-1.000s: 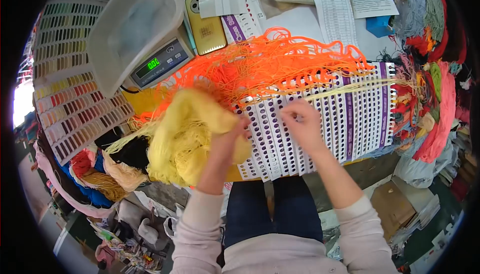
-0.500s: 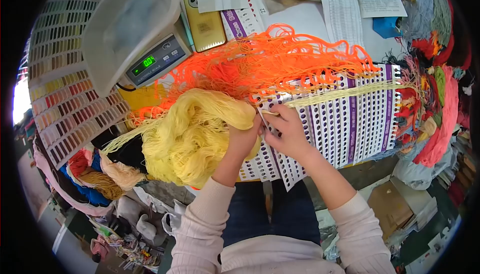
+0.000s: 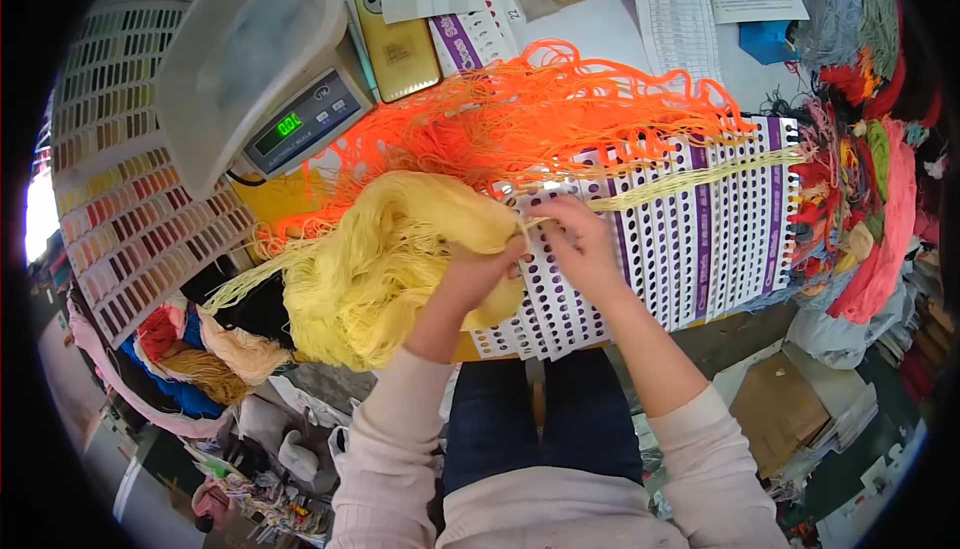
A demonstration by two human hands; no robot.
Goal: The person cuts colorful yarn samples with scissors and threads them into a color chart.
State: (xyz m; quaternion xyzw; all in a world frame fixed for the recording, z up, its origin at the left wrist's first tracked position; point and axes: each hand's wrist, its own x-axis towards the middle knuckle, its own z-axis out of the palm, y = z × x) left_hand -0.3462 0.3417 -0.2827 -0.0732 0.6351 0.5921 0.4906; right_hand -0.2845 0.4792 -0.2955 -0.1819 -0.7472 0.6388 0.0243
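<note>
A large loose bundle of yellow thread (image 3: 375, 269) lies in front of me, left of the middle. My left hand (image 3: 482, 274) is closed on the bundle's right end, its fingers partly hidden by the thread. Just to its right, my right hand (image 3: 578, 247) pinches yellow strands close to the left fingertips; it is slightly blurred. A thin length of pale yellow strands (image 3: 700, 181) runs from there to the right, across white punched thread cards (image 3: 660, 239) with purple bands. Both hands are over these cards.
Tangled orange thread (image 3: 540, 114) lies behind the hands. A digital scale (image 3: 305, 124) with a plastic tray (image 3: 250, 44) stands back left beside a gold phone (image 3: 397, 46). Colour sample charts (image 3: 130, 209) lie far left, papers (image 3: 670, 9) at the back, mixed yarns (image 3: 870, 209) at right.
My right hand has shifted slightly beside the left, its fingers still at the strands. A card corner that hung over the table's front edge no longer sticks out. The scale's reading has changed.
</note>
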